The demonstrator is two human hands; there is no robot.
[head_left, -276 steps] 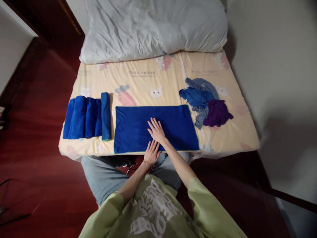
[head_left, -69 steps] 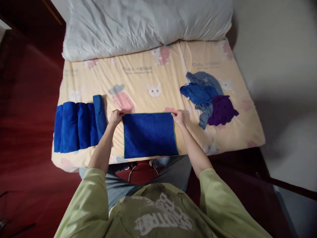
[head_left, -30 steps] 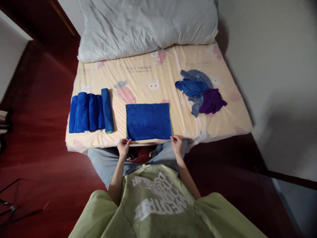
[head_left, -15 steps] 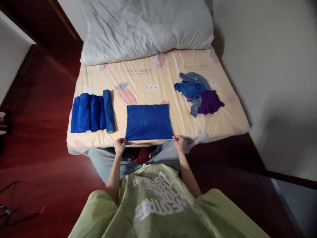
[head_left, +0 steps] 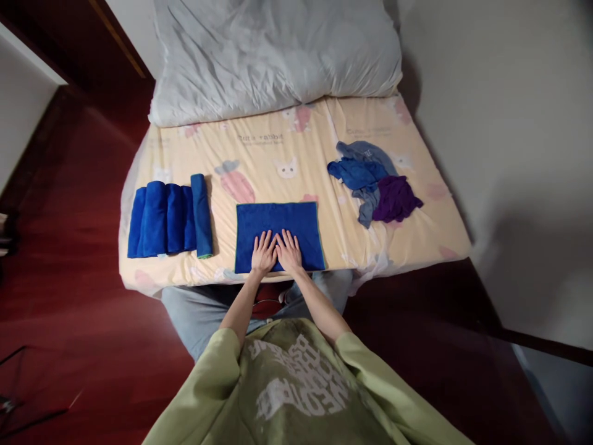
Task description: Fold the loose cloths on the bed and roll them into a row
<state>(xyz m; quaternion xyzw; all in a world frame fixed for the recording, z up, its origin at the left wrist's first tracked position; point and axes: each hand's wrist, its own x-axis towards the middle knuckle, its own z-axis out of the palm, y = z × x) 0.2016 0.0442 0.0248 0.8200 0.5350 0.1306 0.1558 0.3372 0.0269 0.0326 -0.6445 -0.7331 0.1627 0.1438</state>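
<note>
A blue towel (head_left: 301, 216) with a thin green edge lies flat as a rectangle at the bed's near side. Pressed flat on its front middle part is my left hand (head_left: 264, 253), fingers stretched out. Beside it, nearly touching at the fingertips, my right hand (head_left: 290, 250) also rests on the cloth with its fingers spread. To the left stands a row of several rolled blue towels (head_left: 155, 219), with one narrower rolled towel (head_left: 201, 216) at its right end. A crumpled heap of blue and grey cloths (head_left: 361, 173) with a purple cloth (head_left: 397, 199) lies to the right.
The bed (head_left: 185, 148) has a yellow printed sheet whose front edge hangs just before my knees. A bulky pale grey quilt (head_left: 278, 55) covers the far end. A wall (head_left: 509, 154) runs along the right; dark red floor (head_left: 83, 247) lies left.
Both hands have let go of the towel's two near corners and moved inward and forward, now lying flat on it. The towel and the other cloths keep their places.
</note>
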